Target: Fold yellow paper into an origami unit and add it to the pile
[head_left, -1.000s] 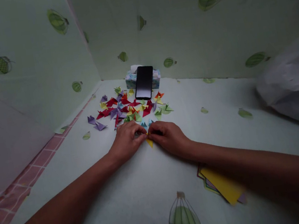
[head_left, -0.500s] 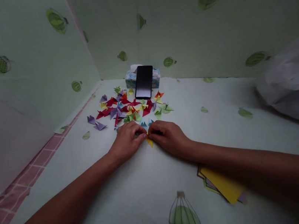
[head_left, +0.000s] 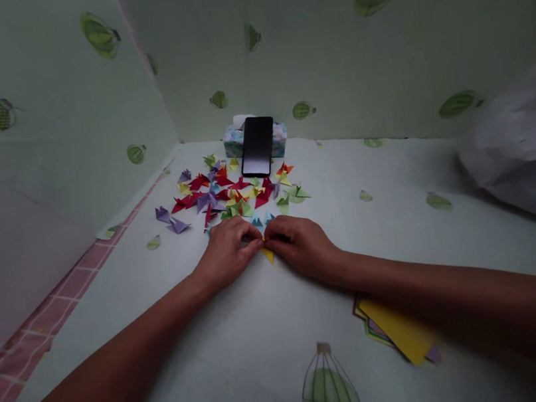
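A small folded yellow paper [head_left: 269, 256] is pinched between my two hands, its pointed lower end showing beneath the fingertips. My left hand [head_left: 231, 245] closes thumb and fingers on its left side. From the right, my right hand [head_left: 300, 243] grips it the same way, and the fingertips of both hands nearly meet. Most of the paper is hidden by the fingers. Just beyond the hands lies a spread of folded paper birds [head_left: 210, 199] in red, purple, yellow, green, orange and blue.
A black phone [head_left: 258, 147] leans against a patterned tissue box [head_left: 233, 143] by the back wall. Under my right forearm lies a stack of coloured paper sheets [head_left: 397, 329], yellow on top. A whitish plastic bag [head_left: 528, 155] bulges at the right edge of the table [head_left: 213, 370].
Almost nothing differs. Both hands keep their pinch on the yellow paper in the same place, and the view has shifted very slightly.
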`<state>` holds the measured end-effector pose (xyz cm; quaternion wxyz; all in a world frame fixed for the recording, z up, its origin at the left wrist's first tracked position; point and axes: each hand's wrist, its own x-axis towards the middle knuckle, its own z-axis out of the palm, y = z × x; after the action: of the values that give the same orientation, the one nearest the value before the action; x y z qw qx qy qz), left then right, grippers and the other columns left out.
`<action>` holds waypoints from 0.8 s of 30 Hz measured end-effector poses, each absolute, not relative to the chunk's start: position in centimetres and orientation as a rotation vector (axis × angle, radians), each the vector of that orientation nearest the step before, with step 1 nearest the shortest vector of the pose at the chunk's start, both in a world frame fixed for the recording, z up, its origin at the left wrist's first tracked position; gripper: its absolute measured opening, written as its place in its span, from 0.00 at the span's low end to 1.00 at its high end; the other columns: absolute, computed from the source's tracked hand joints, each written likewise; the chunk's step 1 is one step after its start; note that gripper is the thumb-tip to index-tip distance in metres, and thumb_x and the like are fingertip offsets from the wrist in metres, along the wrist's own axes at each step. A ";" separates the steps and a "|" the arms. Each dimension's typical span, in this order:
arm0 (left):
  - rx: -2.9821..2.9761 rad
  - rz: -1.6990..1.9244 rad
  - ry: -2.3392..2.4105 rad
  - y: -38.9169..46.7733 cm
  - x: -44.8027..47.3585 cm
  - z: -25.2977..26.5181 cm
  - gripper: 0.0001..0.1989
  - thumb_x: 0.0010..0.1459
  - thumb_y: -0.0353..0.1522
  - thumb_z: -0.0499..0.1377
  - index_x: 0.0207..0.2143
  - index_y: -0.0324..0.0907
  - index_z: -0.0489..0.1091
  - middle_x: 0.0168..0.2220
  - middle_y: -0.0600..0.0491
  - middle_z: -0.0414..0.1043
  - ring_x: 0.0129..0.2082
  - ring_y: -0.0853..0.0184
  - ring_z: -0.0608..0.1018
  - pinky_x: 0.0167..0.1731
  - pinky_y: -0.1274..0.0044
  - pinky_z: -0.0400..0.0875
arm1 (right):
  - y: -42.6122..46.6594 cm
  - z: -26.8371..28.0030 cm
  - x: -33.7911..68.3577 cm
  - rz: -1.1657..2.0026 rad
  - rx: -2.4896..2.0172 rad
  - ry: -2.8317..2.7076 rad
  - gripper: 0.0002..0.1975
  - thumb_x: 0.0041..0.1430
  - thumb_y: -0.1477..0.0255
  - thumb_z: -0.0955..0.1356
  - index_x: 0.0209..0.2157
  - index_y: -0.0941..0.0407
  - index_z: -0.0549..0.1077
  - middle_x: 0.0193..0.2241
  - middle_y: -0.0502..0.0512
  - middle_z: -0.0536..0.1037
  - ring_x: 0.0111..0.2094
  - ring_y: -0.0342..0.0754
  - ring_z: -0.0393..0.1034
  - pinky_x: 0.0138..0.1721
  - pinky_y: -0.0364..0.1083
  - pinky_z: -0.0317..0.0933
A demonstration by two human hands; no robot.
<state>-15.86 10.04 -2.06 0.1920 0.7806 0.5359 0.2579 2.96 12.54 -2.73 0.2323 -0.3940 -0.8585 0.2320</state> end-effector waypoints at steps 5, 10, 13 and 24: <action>2.234 0.710 1.492 10.1 -16.0 -2.0 0.03 0.60 0.30 0.60 0.33 0.41 0.73 0.35 0.51 0.74 0.40 0.61 0.74 0.43 0.67 0.66 | 12.7 -2.6 2.8 0.628 -1.099 -2.392 0.05 0.61 0.77 0.67 0.31 0.57 0.74 0.31 0.53 0.74 0.33 0.46 0.67 0.33 0.43 0.53; 2.242 0.712 1.476 10.2 -16.1 -2.1 0.04 0.60 0.30 0.59 0.33 0.41 0.73 0.35 0.51 0.74 0.39 0.61 0.74 0.42 0.68 0.66 | 12.7 -2.4 2.8 0.642 -1.097 -2.404 0.04 0.60 0.78 0.67 0.31 0.57 0.74 0.32 0.53 0.75 0.34 0.46 0.67 0.34 0.43 0.54; 2.239 0.719 1.471 10.3 -16.1 -2.2 0.04 0.60 0.29 0.59 0.33 0.41 0.73 0.34 0.51 0.74 0.39 0.62 0.73 0.41 0.69 0.66 | 12.7 -2.3 2.8 0.658 -1.095 -2.405 0.05 0.60 0.78 0.68 0.31 0.57 0.74 0.32 0.53 0.75 0.34 0.46 0.67 0.35 0.43 0.54; 2.259 0.712 1.483 10.2 -15.8 -2.2 0.05 0.61 0.30 0.57 0.31 0.42 0.71 0.34 0.52 0.73 0.38 0.62 0.73 0.40 0.69 0.65 | 12.6 -2.2 2.8 0.666 -1.090 -2.405 0.05 0.61 0.78 0.66 0.31 0.57 0.74 0.32 0.54 0.75 0.34 0.46 0.68 0.35 0.43 0.55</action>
<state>-15.79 10.24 -2.19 0.1727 0.7963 0.5227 0.2508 2.82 12.58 -2.19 0.2078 -0.3915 -0.8639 0.2392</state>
